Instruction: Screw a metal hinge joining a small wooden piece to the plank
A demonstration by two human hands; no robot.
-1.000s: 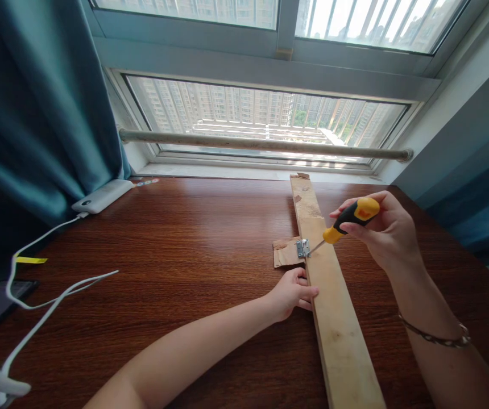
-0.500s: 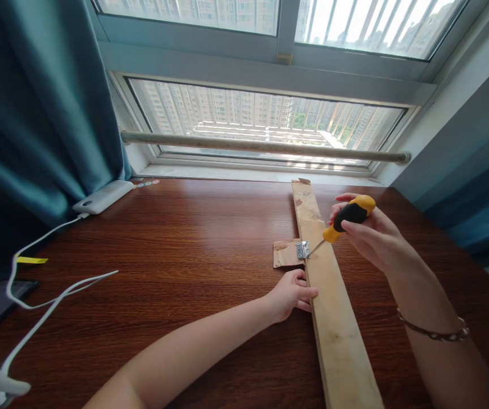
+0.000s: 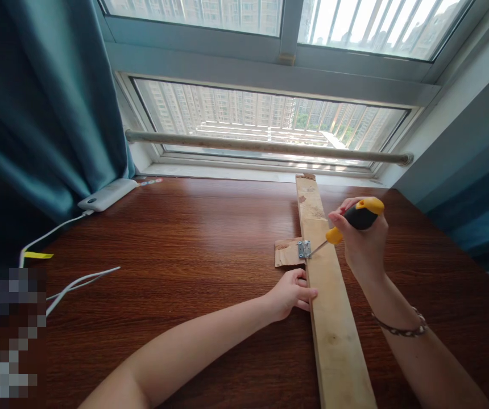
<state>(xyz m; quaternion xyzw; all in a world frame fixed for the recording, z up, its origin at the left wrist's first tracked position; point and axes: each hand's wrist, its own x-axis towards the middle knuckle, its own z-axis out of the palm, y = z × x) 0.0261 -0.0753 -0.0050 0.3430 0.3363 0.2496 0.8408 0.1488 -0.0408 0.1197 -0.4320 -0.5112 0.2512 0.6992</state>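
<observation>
A long pale wooden plank (image 3: 332, 309) lies on the dark wooden table (image 3: 185, 250), running from the window towards me. A small metal hinge (image 3: 303, 249) sits at the plank's left edge, joined to a small brown board piece (image 3: 286, 253). My right hand (image 3: 361, 241) is closed round a yellow and black screwdriver (image 3: 354, 220), whose tip rests on the hinge. My left hand (image 3: 290, 292) presses against the plank's left edge below the hinge, fingers curled on the wood.
A white power bank (image 3: 107, 195) lies at the table's back left with white cables (image 3: 74, 278) trailing to the left edge. A teal curtain (image 3: 35, 113) hangs at left. A metal rail (image 3: 265, 146) runs across the window behind.
My right hand has turned on the screwdriver handle, wrist dropping and rotating, with the tip staying on the hinge. The left hand and the plank have stayed put.
</observation>
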